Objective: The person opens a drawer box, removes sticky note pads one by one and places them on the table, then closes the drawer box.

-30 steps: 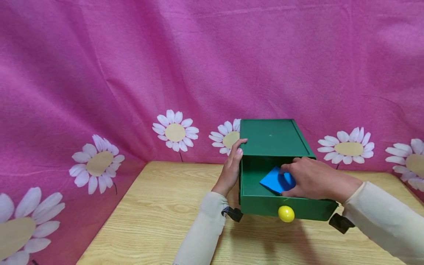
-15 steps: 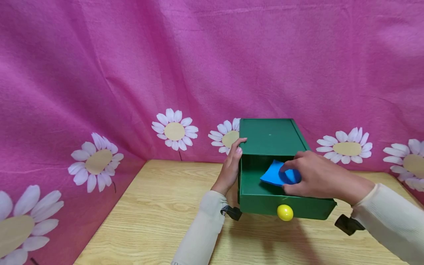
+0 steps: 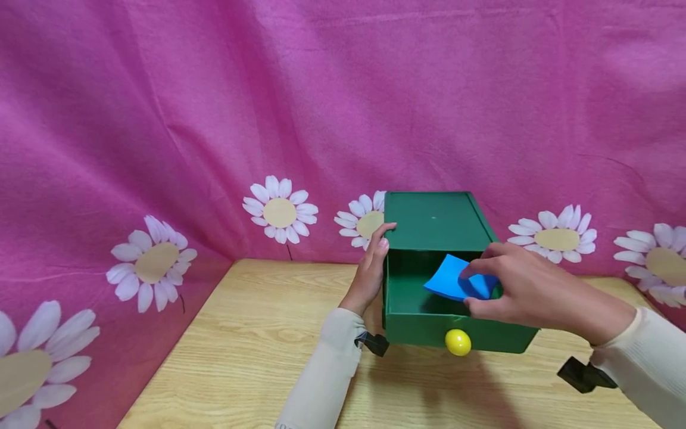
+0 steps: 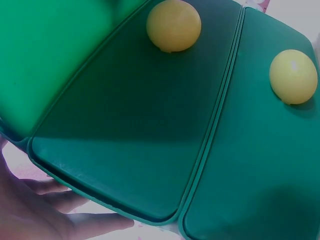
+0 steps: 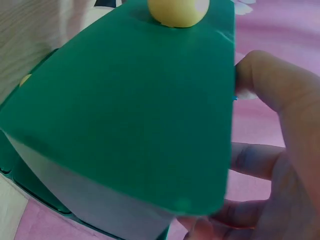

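A green drawer unit [image 3: 436, 217] stands on the table with its upper drawer [image 3: 415, 329] pulled out. Over that drawer my right hand [image 3: 536, 292] pinches a blue square of paper [image 3: 447, 277] between thumb and fingers; the sheet bends slightly. My left hand [image 3: 368, 277] rests against the unit's left side, one fingertip over the top edge. In the left wrist view, the fingers of that left hand [image 4: 40, 210] lie fairly straight along the side. The right wrist view shows my right hand [image 5: 295, 130] behind the green drawer front [image 5: 140, 110], which hides nearly all the paper.
A yellow knob [image 3: 458, 342] sits on the open drawer's front. Two closed drawer fronts below carry yellow knobs [image 4: 174, 26]. The wooden table [image 3: 268, 322] extends left and forward of the unit. A pink cloth [image 3: 343, 107] with white flowers hangs behind.
My right hand has moved up a little and to the right, drawing the blue paper up from the drawer's floor. My left hand has stayed on the unit's side.
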Motion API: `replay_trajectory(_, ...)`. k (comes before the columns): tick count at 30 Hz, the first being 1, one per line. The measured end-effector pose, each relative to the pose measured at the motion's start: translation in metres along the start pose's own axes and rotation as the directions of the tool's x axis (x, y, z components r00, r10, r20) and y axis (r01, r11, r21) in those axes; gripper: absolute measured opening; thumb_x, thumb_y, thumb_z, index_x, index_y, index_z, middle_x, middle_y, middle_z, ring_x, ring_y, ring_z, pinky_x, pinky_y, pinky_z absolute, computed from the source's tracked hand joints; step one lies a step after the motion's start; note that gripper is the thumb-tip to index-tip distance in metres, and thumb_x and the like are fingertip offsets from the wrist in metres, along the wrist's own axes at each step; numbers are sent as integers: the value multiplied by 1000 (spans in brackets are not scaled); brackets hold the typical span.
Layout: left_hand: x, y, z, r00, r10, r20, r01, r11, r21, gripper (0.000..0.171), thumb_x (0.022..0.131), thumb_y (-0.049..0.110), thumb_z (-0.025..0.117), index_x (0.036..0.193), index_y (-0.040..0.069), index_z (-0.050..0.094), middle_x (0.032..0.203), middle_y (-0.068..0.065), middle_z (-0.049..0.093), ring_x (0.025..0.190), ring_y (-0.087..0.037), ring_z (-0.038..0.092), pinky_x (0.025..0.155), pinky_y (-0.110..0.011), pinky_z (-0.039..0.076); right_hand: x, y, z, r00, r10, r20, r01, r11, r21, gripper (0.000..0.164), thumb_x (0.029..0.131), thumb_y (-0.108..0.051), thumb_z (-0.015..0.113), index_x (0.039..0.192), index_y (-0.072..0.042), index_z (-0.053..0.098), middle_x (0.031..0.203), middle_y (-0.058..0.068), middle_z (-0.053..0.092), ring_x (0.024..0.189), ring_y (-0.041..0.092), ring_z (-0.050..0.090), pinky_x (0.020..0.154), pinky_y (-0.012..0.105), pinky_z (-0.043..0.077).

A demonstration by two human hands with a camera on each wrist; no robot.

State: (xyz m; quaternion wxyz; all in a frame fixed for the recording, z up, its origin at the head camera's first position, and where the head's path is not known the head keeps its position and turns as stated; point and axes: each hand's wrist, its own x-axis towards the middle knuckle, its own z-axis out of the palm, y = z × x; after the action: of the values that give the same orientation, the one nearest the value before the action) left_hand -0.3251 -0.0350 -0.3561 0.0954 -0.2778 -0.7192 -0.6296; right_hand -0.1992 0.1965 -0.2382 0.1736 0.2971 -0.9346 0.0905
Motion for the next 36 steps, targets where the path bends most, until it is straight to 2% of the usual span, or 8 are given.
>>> replay_trajectory(5,1,0,0,1000,27,3,-27,1000,0,45,100,47,27,144,39,35,151,8,31,132,-18,34,107,-54,27,-8,1,-4,999,1,-52,-2,1000,-13,25,70,-36,80,93,-26,75,92,-1,62,81,12,54,61,29,46)
replay_trajectory(9,0,2,1,1000,27,12,-27,1000,-8,45,102,41,26,145,33,34,151,4,31,132,-19,35,107,-53,27,-16,2,-7,998,31,-59,-32,999,-12,28,69,-37,81,95,-28,75,94,-3,61,79,10,53,59,27,46)
replay_trajectory(13,-5,20,-1,999,26,30,-26,1000,-8,46,102,31,26,147,21,34,153,-5,29,134,-24,33,109,-52,25,-23,5,-8,996,61,-67,-60,998,8,31,68,-36,82,97,-26,75,99,0,61,77,10,52,56,26,44)
replay_trajectory(17,-11,40,-4,999,25,48,-25,1000,11,48,102,26,25,148,12,32,154,-10,27,135,-27,31,110,-51,24,-32,10,-9,990,119,-73,-118,993,21,36,68,-37,84,100,-24,74,108,7,62,85,19,57,55,29,46)
replay_trajectory(24,-11,43,-6,999,21,46,-22,1000,22,49,102,26,26,148,11,31,154,-10,27,136,-27,29,109,-54,25,-44,15,-7,973,167,-157,-167,986,14,37,67,-38,85,101,-27,75,102,1,61,79,15,54,50,26,42)
replay_trajectory(29,-11,40,-5,999,19,48,-20,1000,23,49,102,26,27,148,12,31,154,-10,27,137,-27,29,109,-54,24,-52,19,-6,964,217,-155,-216,976,23,40,69,-43,83,105,-26,74,106,4,61,77,16,57,49,26,41)
replay_trajectory(36,-10,40,-5,999,22,49,-23,1000,13,48,102,27,26,148,11,31,154,-11,26,137,-26,28,110,-52,23,-64,29,-3,944,233,-232,-235,972,22,41,67,-39,85,103,-22,75,106,9,61,85,25,57,53,32,44)
